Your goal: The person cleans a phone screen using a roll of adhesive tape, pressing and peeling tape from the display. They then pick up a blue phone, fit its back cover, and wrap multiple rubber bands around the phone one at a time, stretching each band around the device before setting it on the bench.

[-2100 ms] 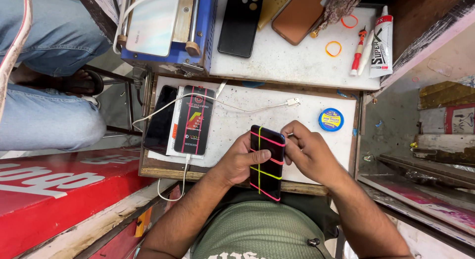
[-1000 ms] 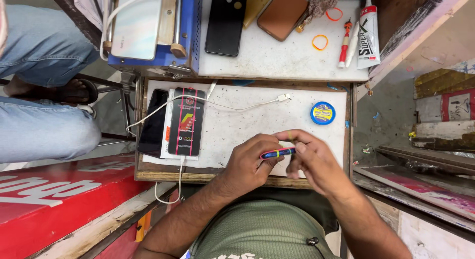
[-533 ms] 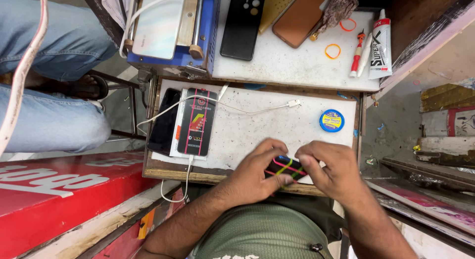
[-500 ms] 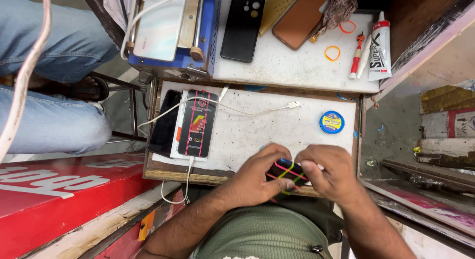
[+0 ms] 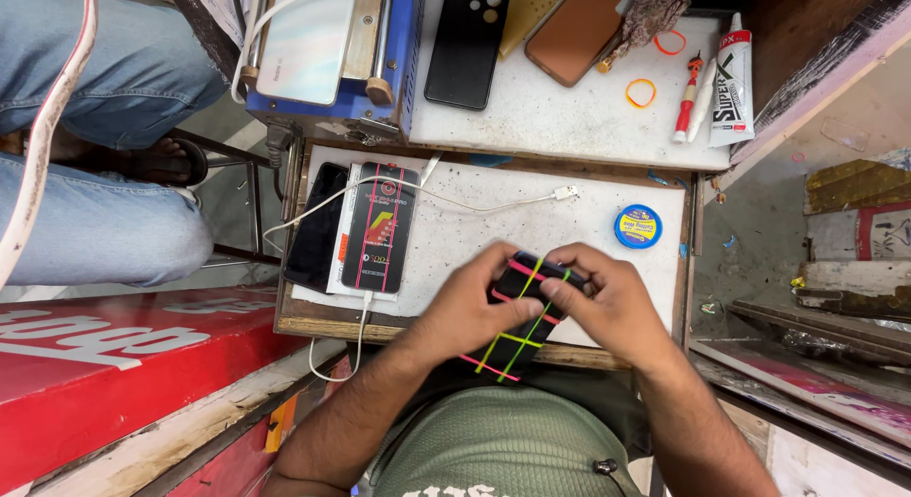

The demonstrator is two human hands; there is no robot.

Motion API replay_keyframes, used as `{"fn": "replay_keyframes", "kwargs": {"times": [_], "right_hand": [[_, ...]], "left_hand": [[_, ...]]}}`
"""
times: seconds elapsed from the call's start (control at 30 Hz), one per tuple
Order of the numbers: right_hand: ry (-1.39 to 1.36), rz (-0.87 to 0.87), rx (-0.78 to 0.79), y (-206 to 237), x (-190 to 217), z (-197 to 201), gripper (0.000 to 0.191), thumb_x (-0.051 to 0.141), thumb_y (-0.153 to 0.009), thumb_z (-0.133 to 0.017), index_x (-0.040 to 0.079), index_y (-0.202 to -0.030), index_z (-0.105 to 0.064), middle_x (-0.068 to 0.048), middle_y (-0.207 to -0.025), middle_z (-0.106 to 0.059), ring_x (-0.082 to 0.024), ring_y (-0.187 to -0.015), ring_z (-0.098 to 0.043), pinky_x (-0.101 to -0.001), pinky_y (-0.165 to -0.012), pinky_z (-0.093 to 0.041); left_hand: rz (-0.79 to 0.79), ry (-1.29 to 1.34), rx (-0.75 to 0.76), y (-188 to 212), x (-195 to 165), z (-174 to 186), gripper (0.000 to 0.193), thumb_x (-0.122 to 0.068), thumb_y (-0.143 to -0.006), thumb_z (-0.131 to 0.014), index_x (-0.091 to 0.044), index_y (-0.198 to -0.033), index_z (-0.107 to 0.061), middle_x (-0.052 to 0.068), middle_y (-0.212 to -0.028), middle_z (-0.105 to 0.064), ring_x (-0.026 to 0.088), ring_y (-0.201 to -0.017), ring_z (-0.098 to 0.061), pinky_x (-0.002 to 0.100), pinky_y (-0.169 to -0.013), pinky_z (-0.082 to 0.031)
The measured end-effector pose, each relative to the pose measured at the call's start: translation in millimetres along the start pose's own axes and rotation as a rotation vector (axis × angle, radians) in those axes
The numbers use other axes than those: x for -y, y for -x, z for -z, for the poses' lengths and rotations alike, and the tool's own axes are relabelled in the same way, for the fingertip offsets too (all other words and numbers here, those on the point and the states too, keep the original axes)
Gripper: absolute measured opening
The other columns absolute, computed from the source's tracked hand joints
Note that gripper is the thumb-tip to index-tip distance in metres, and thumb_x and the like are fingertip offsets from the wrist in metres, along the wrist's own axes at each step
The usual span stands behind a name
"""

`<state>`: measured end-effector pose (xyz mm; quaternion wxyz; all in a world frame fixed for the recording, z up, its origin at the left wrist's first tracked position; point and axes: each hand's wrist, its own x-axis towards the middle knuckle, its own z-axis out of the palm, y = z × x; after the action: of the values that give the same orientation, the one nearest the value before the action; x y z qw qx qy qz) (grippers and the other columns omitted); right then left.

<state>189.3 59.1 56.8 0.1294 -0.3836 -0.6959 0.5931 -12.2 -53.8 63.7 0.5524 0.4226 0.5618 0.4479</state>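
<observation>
Two hands, left hand (image 5: 470,312), right hand (image 5: 612,302), closed grip on banded black phone (image 5: 520,317)

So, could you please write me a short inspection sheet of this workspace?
Surface: white, speckled worktop, worn wooden edge.
Job's things: black phone wrapped in pink and yellow rubber bands.
Clutter: banded phone, blue tin, glue tube, loose rubber bands.
Hands: left hand and right hand both grip the black phone.
Cables: white cable across the worktop.
Surroundings: another person's jeans-clad leg, red board.
</observation>
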Motion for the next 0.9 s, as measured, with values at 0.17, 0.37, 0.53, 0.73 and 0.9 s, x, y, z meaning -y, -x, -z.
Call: {"fn": "replay_keyframes", "kwargs": {"times": [0.17, 0.37, 0.53, 0.73, 0.9], "right_hand": [[-0.741, -0.049, -0.062, -11.4, -20.3, 7.4, 0.02, 0.017, -0.104, -0.06, 0.007, -0.121, -0.056, -0.01, -0.097, -0.074, -0.019, -0.075, -0.074, -0.0328, -0.067, -0.062], [-1.009, -0.046, -0.212, -13.2, -29.6, 9.9, 0.022, 0.02, -0.107, -0.058, 0.01, -0.127, -0.053, -0.012, -0.112, -0.074, -0.022, -0.085, -0.076, -0.0341, -0.078, -0.064], [-1.011, -0.05, -0.207, -14.3, -26.2, 5.8, 0.023, 0.02, -0.107, -0.059, 0.009, -0.127, -0.053, -0.013, -0.112, -0.074, -0.022, -0.087, -0.076, -0.0343, -0.078, -0.064], [-0.969, -0.053, -0.229, -12.6, -28.0, 7.0, 0.023, 0.02, -0.107, -0.059, 0.01, -0.125, -0.052, -0.013, -0.109, -0.074, -0.021, -0.086, -0.076, -0.0343, -0.078, -0.064], [-0.901, 0.006, -0.184, -14.5, -32.7, 11.5, 0.025, 0.02, -0.109, -0.06, 0.007, -0.127, -0.05, -0.015, -0.109, -0.073, -0.022, -0.087, -0.075, -0.0367, -0.079, -0.064]], "left_hand": [[-0.188, 0.413, -0.198, -5.0, 16.9, 27.8, 0.05, -0.015, -0.096, -0.07, -0.003, -0.137, -0.043, 0.01, -0.12, -0.064, 0.016, -0.102, -0.067, 0.03, -0.092, -0.058], [-0.321, 0.267, -0.205, 2.5, 38.7, 13.8, 0.043, -0.003, -0.095, -0.074, 0.002, -0.13, -0.05, 0.015, -0.121, -0.068, 0.018, -0.115, -0.07, 0.032, -0.098, -0.061], [-0.326, 0.02, -0.39, -1.1, 46.3, 7.0, 0.035, -0.005, -0.095, -0.075, 0.002, -0.124, -0.056, 0.013, -0.111, -0.072, 0.018, -0.105, -0.075, 0.03, -0.093, -0.063], [-0.325, 0.073, -0.34, -2.2, 42.8, 8.5, 0.034, -0.004, -0.1, -0.073, 0.002, -0.128, -0.055, 0.018, -0.111, -0.073, 0.021, -0.104, -0.075, 0.032, -0.092, -0.064], [-0.105, 0.468, -0.129, -9.2, 28.9, 12.6, 0.069, -0.01, -0.101, -0.059, -0.007, -0.158, -0.02, 0.022, -0.112, -0.071, 0.02, -0.089, -0.075, 0.031, -0.077, -0.063]]}}
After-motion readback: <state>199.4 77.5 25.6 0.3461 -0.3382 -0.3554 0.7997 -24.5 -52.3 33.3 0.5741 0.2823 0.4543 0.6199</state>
